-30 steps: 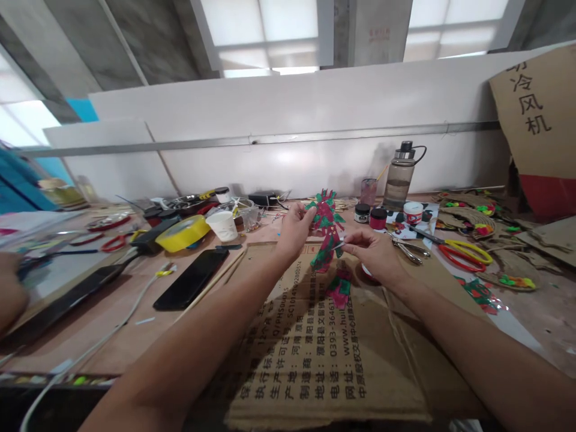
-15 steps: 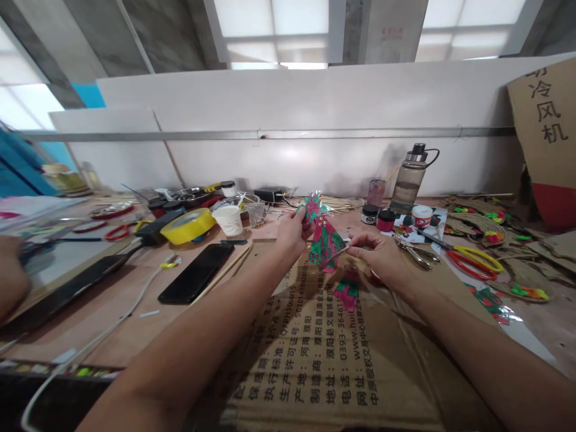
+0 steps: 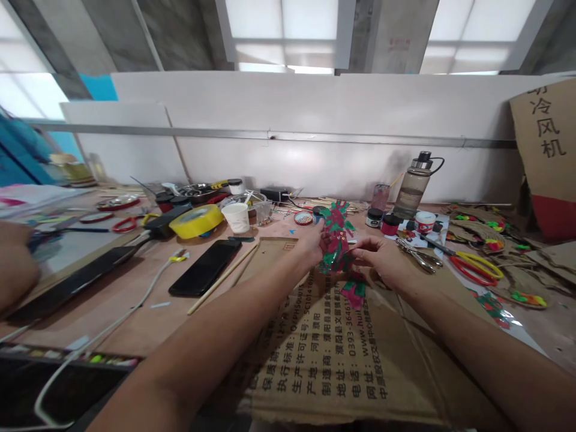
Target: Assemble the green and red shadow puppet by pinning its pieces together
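My left hand [image 3: 314, 243] grips the left side of a shiny red and green painted piece [image 3: 337, 237], held up over a flat cardboard sheet [image 3: 333, 360]. At the piece's lower right edge is my right hand [image 3: 372, 255], thumb and fingertips pinched together; whatever lies between them is too small to make out. Just below, a smaller pink and green piece [image 3: 354, 293] rests on the printed cardboard. Small gold dots show on the middle of the held piece.
Left of the cardboard lie a black phone [image 3: 206, 268], a wooden stick [image 3: 222, 279], yellow tape [image 3: 197, 222] and a white cup [image 3: 236, 218]. Right are pliers [image 3: 419, 255], scissors [image 3: 474, 267], paint jars [image 3: 389, 225] and a bottle [image 3: 411, 186]. Another person's hand [image 3: 17, 270] is at far left.
The held piece has turned in my left hand and now stands more upright. My right fingers have come closer to its edge. A round dish of beads behind my left hand has come into view.
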Motion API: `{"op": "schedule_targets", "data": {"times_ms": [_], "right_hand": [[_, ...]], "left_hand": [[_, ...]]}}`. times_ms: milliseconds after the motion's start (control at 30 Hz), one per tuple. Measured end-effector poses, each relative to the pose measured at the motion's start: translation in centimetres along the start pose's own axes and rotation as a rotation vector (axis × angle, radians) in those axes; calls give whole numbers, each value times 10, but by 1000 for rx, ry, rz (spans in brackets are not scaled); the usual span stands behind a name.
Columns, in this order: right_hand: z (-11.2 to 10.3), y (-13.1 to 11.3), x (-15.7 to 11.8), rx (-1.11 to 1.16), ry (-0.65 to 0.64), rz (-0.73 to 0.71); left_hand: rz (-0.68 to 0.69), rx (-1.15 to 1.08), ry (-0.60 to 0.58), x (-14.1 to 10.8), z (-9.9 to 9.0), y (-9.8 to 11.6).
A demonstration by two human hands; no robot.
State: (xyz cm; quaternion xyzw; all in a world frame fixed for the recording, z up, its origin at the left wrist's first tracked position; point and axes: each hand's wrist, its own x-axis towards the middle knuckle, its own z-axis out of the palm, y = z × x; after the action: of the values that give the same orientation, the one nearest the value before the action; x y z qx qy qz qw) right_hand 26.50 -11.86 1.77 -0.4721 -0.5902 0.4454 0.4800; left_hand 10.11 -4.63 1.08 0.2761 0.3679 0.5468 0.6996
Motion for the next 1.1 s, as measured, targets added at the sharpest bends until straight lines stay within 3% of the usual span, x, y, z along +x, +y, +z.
{"op": "schedule_targets", "data": {"times_ms": [100, 233, 433, 567, 633, 833, 1100], "right_hand": [[-3, 4, 3, -14, 6, 5], [-1, 2, 4, -55, 11, -3], [5, -5, 1, -34, 26, 10], [6, -5, 1, -35, 19, 13], [4, -3, 1, -87, 11, -19], [-5, 0, -1, -271, 60, -204], [4, -19, -18, -415, 68, -276]], "left_hand": [[-109, 18, -71, -1, 0, -3], [-148, 48, -178, -6, 1, 0], [-144, 27, -88, -11, -5, 6], [-156, 168, -264, -11, -13, 4], [-111, 221, -297, -12, -15, 3], [98, 160, -234, -12, -14, 7], [275, 218, -114, -4, -10, 3]]}}
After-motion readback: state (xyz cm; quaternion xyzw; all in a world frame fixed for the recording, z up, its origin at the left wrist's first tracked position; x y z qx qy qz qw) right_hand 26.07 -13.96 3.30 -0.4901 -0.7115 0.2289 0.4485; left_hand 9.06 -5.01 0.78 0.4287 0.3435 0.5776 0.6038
